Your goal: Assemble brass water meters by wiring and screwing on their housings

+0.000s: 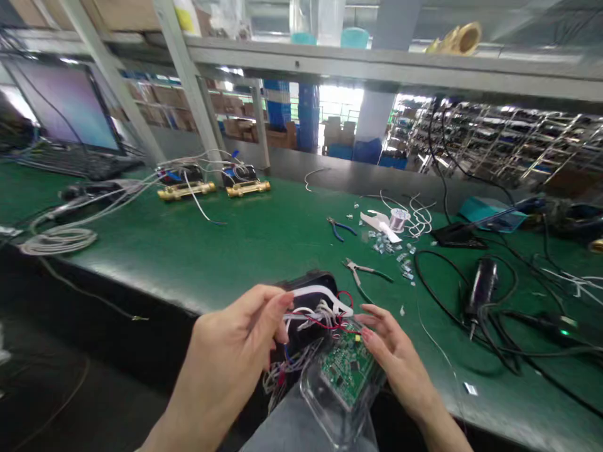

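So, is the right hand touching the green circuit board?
Touching. The head view shows the right hand's fingertips resting on the top edge of the circuit board, no gap visible.

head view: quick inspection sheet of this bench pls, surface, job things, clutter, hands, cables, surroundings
surface: green bench mat, paler along its front edge.
job's things: black housing, wire bundle, and a circuit board in a clear cover, at the bench's near edge.
clutter: blue-handled pliers, cutters, solder spool, scattered small clear parts.
grippers: left hand pinches the wire bundle; right hand has its fingers on the circuit board, grip unclear.
cables: black cables loop at right around a black tool; grey cable coil at left.
surroundings: brass-fitted units, monitor, shelf rail overhead.
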`<state>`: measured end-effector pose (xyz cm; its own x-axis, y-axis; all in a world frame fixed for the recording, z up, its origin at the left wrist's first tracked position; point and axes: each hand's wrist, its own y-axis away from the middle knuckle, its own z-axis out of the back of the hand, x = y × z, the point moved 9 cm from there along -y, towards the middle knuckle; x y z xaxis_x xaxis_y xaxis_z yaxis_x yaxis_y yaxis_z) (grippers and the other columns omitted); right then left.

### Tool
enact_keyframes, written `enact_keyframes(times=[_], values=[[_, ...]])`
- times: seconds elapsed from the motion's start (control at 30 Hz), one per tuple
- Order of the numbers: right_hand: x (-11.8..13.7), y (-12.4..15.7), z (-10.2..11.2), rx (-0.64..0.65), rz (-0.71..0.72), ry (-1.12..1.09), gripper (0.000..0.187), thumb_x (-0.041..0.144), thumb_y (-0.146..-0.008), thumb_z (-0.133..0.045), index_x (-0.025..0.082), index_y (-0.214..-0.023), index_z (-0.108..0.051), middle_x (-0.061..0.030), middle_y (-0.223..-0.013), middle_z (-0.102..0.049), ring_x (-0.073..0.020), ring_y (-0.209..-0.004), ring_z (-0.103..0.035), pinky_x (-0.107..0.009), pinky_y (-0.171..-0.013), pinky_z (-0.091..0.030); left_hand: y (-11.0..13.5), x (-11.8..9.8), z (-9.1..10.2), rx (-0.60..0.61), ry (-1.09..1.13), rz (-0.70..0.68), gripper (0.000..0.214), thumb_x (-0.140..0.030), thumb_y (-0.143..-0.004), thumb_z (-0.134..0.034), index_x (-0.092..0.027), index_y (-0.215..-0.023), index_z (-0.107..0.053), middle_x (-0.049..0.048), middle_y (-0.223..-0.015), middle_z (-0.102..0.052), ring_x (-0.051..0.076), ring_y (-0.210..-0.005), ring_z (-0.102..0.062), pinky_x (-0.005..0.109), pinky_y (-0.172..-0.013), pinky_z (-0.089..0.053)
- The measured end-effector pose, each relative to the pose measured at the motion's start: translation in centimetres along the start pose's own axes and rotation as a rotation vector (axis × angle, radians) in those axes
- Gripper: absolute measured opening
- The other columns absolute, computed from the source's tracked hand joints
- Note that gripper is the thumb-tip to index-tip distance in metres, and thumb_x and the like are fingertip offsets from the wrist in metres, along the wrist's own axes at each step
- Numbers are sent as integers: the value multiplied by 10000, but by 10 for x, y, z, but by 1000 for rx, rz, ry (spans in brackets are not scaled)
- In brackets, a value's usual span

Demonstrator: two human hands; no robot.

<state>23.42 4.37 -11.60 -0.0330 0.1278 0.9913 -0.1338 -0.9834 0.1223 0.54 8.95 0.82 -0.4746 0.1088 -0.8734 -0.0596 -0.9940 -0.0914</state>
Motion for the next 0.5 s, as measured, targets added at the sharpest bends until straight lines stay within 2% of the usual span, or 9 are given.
enact_keyframes(times=[0.07,0.1,0.17,0.2,0.27,0.37,0.4,0.43,0.5], values=[[9,-9,-9,41,43,79,466,499,-839,-545,242,-1215,-447,-69,-1189,-574,-179,-1034,-589,-307,-884,-440,-12,0,-23,300,180,56,398,-571,-830,-505,-185,-799,-594,-62,-458,-513,48,-331,-413,141,-342,-294],[13,-13,-13,60,57,115,435,496,-842,-543,236,-1185,-480,-64,-1163,-590,-180,-1022,-593,-306,-882,-439,-15,-3,-30,398,244,63,376,-556,-822,-528,-187,-840,-602,-65,-465,-509,51,-341,-418,143,-344,-293],[15,-19,-17,100,70,183,376,498,-847,-533,222,-1102,-546,-52,-1081,-628,-178,-963,-606,-302,-851,-445,-19,-9,-34,501,334,26,324,-484,-795,-603,-201,-953,-615,-58,-556,-556,63,-442,-498,145,-417,-362],[15,-21,-17,117,66,212,358,502,-847,-529,216,-1058,-573,-45,-1032,-644,-175,-916,-613,-298,-821,-451,-21,-11,-33,496,340,-13,312,-431,-782,-634,-213,-1004,-616,-46,-642,-593,72,-538,-549,149,-495,-410],[13,-23,-13,125,49,257,355,516,-845,-523,209,-1005,-602,-36,-946,-659,-170,-830,-616,-294,-760,-462,-24,-10,-21,349,241,-80,238,-365,-801,-622,-221,-990,-632,-28,-768,-630,88,-689,-586,161,-621,-444],[23,-24,-9,78,95,308,365,516,-840,-528,216,-1034,-600,-39,-978,-662,-180,-885,-615,-301,-799,-468,-19,-1,-4,87,64,-98,194,-371,-866,-525,-199,-856,-616,-25,-706,-623,95,-660,-582,179,-619,-444],[30,-24,-9,53,133,320,365,508,-840,-533,224,-1063,-592,-39,-1030,-656,-182,-933,-610,-303,-831,-464,-16,2,-4,60,63,-75,209,-383,-874,-502,-197,-849,-593,-32,-662,-610,97,-606,-576,188,-586,-447],[38,-24,-11,33,175,328,365,495,-839,-541,236,-1093,-581,-36,-1081,-645,-181,-973,-601,-302,-857,-458,-14,7,-10,87,93,-31,223,-398,-880,-479,-195,-853,-567,-39,-619,-595,98,-541,-564,196,-541,-447],[54,-25,-17,15,255,349,333,465,-832,-566,253,-1089,-587,-18,-1095,-643,-170,-982,-598,-288,-866,-452,-9,17,-29,228,194,91,248,-424,-891,-427,-193,-871,-514,-55,-551,-565,99,-413,-517,205,-436,-427]])
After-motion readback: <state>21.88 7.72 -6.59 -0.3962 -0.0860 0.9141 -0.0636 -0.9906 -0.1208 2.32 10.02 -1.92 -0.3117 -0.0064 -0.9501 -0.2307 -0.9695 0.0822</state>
